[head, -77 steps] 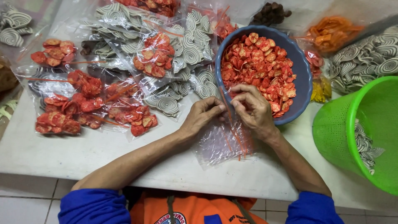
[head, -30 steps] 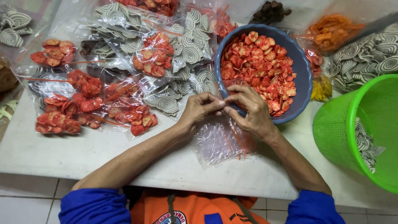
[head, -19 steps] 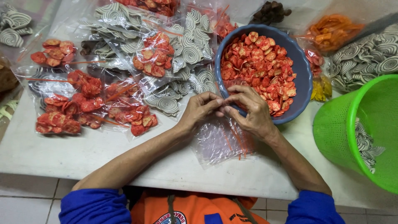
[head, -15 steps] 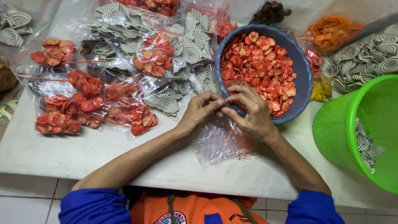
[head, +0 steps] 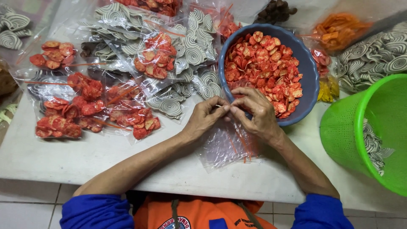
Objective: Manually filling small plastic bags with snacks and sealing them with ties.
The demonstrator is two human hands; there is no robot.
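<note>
My left hand (head: 206, 117) and my right hand (head: 254, 112) meet fingertip to fingertip at the mouth of a small clear plastic bag (head: 227, 146) with orange stripes. Both pinch its top edge. The bag lies over a stack of like bags on the white table (head: 76, 159), and I cannot tell whether anything is in it. Just beyond my right hand stands a blue bowl (head: 310, 80) full of round red crackers (head: 265, 61).
Filled clear bags of red crackers (head: 87, 108) and of grey spiral crackers (head: 193, 48) cover the table's left and middle. A green plastic basket (head: 369, 127) holding spiral crackers stands at the right. Bags of orange snacks (head: 339, 29) and spiral crackers (head: 381, 53) lie at the far right.
My hands have drawn closer together at the bag's mouth, and the fingers have shifted slightly. The bowl, basket and filled bags have stayed put.
</note>
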